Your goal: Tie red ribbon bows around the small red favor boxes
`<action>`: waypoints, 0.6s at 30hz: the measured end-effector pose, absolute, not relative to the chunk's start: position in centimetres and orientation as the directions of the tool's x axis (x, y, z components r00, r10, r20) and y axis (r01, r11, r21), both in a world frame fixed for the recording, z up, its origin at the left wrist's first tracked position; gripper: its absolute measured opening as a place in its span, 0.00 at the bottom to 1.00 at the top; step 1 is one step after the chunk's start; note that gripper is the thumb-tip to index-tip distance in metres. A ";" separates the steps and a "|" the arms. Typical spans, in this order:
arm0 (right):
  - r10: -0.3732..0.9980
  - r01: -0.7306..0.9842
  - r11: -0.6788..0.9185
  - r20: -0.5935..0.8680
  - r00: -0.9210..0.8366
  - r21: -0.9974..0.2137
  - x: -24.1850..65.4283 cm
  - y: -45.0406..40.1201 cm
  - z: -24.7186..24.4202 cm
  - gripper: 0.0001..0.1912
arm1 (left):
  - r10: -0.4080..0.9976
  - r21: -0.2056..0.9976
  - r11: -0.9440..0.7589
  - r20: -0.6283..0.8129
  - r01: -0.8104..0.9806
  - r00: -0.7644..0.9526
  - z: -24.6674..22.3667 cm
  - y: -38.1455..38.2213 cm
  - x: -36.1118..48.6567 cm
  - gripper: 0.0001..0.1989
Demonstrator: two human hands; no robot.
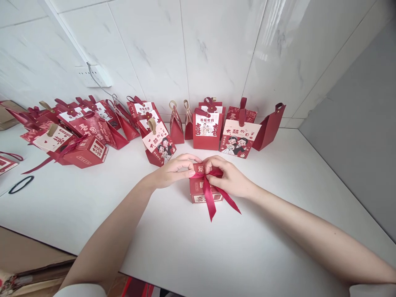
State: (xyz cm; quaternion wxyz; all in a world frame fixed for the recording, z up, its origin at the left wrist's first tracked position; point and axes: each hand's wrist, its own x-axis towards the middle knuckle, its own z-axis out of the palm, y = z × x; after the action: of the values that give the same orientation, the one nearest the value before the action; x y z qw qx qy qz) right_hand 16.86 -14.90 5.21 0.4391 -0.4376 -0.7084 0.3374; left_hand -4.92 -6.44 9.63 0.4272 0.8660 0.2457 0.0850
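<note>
In front of me on the white table sits a small red gift box (196, 187) with printed characters. A crimson ribbon (210, 202) is tied around its top, and two loose tails hang over the near side. My left hand (176, 170) is at the box's left, its thumb and fingers closed on the left part of the ribbon. My right hand (229, 175) pinches the ribbon close to the knot, on the right. The fingers partly hide the bow and the top of the box.
Red paper gift bags (206, 140) stand in a row along the tiled wall, with more crowded at the left. A ribbon-tied red box (86, 154) lies there too. A dark oval loop (21, 185) rests near the left edge. A socket (94, 76) with a cable is on the wall.
</note>
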 end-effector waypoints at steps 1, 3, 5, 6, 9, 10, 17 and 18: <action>0.915 0.320 0.393 0.332 -0.230 -0.862 16.9 -14.9 5.2 0.06 | 0.491 0.795 -0.499 -0.069 0.345 0.868 9.5 -6.3 -4.9 0.15; 0.911 0.285 0.395 0.334 -0.241 -0.873 17.1 -14.9 5.3 0.06 | 0.493 0.820 -0.463 -0.079 0.338 0.867 9.3 -6.1 -4.9 0.15; 0.923 0.192 0.347 0.297 -0.245 -0.918 17.4 -14.9 5.6 0.05 | 0.506 0.841 -0.431 -0.075 0.327 0.860 9.1 -6.0 -4.9 0.16; 0.935 0.142 0.305 0.267 -0.234 -0.942 17.6 -14.8 5.7 0.06 | 0.509 0.849 -0.422 -0.068 0.317 0.858 9.1 -6.0 -4.9 0.17; 0.968 0.075 0.214 0.201 -0.150 -0.974 18.4 -14.4 6.3 0.12 | 0.500 0.850 -0.443 -0.030 0.286 0.865 9.0 -6.2 -4.9 0.15; 0.972 0.083 0.210 0.198 -0.126 -0.974 18.7 -14.3 6.5 0.14 | 0.496 0.844 -0.460 -0.015 0.277 0.868 9.0 -6.3 -4.9 0.13; 0.989 0.345 0.143 0.116 -0.096 -0.928 21.2 -13.5 7.4 0.15 | 0.461 0.890 -0.389 -0.034 0.237 0.887 9.1 -6.3 -4.8 0.11; 0.984 0.369 0.171 0.139 -0.112 -0.914 21.5 -13.5 7.6 0.15 | 0.457 0.901 -0.370 -0.036 0.227 0.889 9.1 -6.3 -4.8 0.11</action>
State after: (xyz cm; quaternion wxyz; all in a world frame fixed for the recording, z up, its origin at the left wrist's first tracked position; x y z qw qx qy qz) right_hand 21.46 -13.53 7.56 0.4115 -0.5241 -0.6452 0.3738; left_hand -4.80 -6.31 9.08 0.5211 0.8202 0.2087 0.1104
